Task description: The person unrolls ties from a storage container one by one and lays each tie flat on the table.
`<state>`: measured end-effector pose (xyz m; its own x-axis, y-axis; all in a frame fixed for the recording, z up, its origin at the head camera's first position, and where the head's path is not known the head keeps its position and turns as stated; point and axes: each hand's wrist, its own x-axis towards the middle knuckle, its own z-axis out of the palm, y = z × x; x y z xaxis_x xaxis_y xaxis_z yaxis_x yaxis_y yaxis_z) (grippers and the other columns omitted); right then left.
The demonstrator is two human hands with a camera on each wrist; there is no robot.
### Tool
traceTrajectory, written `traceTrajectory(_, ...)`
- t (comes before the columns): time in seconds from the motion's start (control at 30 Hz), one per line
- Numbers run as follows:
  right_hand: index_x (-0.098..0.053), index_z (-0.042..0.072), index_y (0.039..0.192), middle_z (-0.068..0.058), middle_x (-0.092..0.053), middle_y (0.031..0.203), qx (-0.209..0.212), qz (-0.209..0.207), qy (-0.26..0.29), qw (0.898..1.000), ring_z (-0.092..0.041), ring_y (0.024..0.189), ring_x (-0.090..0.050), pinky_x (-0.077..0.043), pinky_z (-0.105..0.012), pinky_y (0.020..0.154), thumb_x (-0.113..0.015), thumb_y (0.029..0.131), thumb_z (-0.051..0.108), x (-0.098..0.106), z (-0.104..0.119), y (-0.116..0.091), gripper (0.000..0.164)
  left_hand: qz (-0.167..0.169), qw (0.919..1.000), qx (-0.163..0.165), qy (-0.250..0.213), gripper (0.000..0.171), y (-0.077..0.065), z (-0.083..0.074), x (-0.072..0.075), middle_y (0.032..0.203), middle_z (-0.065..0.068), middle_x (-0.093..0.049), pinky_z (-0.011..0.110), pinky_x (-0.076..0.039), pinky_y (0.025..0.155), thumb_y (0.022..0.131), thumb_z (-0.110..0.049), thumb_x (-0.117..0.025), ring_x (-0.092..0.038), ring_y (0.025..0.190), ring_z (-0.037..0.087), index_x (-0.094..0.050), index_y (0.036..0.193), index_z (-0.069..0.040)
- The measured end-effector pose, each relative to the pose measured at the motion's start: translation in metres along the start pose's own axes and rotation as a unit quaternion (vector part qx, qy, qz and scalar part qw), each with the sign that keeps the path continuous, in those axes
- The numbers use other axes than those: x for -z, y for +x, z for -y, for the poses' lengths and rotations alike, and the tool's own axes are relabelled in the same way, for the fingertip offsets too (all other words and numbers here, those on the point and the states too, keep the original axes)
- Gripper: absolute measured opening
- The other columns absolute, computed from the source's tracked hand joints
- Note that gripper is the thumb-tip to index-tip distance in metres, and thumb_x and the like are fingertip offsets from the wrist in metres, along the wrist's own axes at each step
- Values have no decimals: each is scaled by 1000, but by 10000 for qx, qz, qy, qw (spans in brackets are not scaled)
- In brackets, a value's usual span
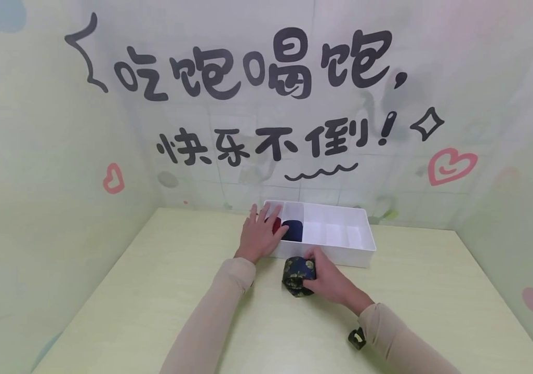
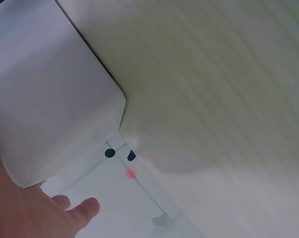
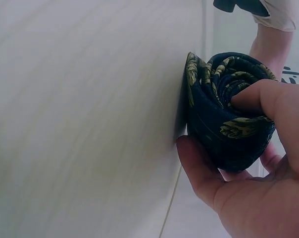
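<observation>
A white divided tray [image 1: 341, 257] stands on the pale green table [image 1: 154, 291]. A red roll [image 1: 277, 224] lies in its leftmost compartment and a navy roll [image 1: 292, 230] in the one beside it. My left hand [image 1: 266, 223] rests flat on the tray's left end with straight fingers, partly covering the red roll. Just in front of the tray, my right hand [image 1: 317, 271] grips a rolled dark tie with a gold pattern [image 1: 296, 276] that stands on the table. In the right wrist view the thumb [image 3: 268, 99] presses into the roll [image 3: 224, 124] while the fingers [image 3: 199, 168] curl under it.
The tray's other compartments [image 1: 336, 234] show only white. Walls with lettering close in the table at the back and on both sides. A small dark object [image 1: 357, 338] sits by my right forearm. The left wrist view shows the tray's corner [image 2: 55, 99] and bare tabletop [image 2: 219, 99].
</observation>
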<state>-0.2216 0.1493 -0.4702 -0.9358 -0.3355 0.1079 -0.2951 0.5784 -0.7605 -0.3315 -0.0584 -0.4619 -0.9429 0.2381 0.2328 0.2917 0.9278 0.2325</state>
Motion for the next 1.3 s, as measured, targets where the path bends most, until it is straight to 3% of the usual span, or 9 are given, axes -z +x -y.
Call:
traceTrajectory(0.33, -47, 7, 118, -15, -59, 120, -178, -102, -474, 9987, -26, 114, -60, -51, -49, 102, -76, 82, 1, 3, 4, -3, 47, -244, 9996, 101, -126, 68, -7, -6, 12, 167, 11, -29, 62, -37, 116, 103, -60, -40, -25, 153, 44, -26, 162, -28)
traceTrajectory(0.53, -50, 6, 117, -15, -58, 119, -331, -32, -748, 9966, -28, 114, -59, -51, -50, 101, -78, 83, 2, 9, 6, -1, 44, -842, 9930, 106, -826, 63, -12, -16, 35, 154, 15, -41, 53, -45, 107, 103, -45, -54, -40, 137, 37, -35, 157, -19)
traceTrajectory(0.67, -50, 7, 117, -15, -60, 120, -428, 22, -836, 9956, -27, 113, -60, -52, -50, 100, -79, 83, 4, 9, 6, -1, 45, -975, 9798, 497, -1671, 52, -18, -22, 51, 133, 13, -53, 46, -49, 97, 101, -35, -57, -51, 117, 32, -44, 146, -12)
traceTrajectory(0.83, -50, 11, 114, -15, -64, 119, -621, -42, -1053, 9925, -26, 108, -64, -55, -49, 95, -81, 82, 6, 8, 6, 0, 45, -500, 9463, 1180, -2967, 39, -33, -26, 65, 112, 6, -65, 41, -53, 86, 102, -35, -56, -62, 96, 24, -51, 134, -13)
traceTrajectory(0.93, -50, 13, 113, -15, -66, 119, -733, -54, -1201, 9900, -26, 107, -65, -56, -48, 93, -81, 82, 8, 8, 6, 1, 43, -96, 9362, 1412, -3217, 30, -42, -25, 65, 108, 5, -67, 39, -52, 85, 102, -36, -55, -62, 95, 23, -58, 123, -14)
traceTrajectory(1.1, -51, 13, 110, -15, -68, 117, -748, -65, -1242, 9894, -26, 105, -66, -56, -49, 92, -81, 81, 7, 9, 7, 2, 42, 378, 9307, 1452, -3334, 27, -54, -24, 50, 102, 7, -68, 33, -50, 76, 101, -32, -57, -60, 88, 21, -65, 113, -10)
traceTrajectory(1.3, -51, 14, 109, -15, -68, 117, -811, -73, -1169, 9898, -25, 104, -66, -57, -48, 92, -81, 82, 7, 6, 6, 2, 42, 556, 9278, 1495, -3372, 25, -65, -27, 34, 91, 7, -69, 28, -45, 68, 99, -26, -55, -59, 76, 17, -68, 103, -6)
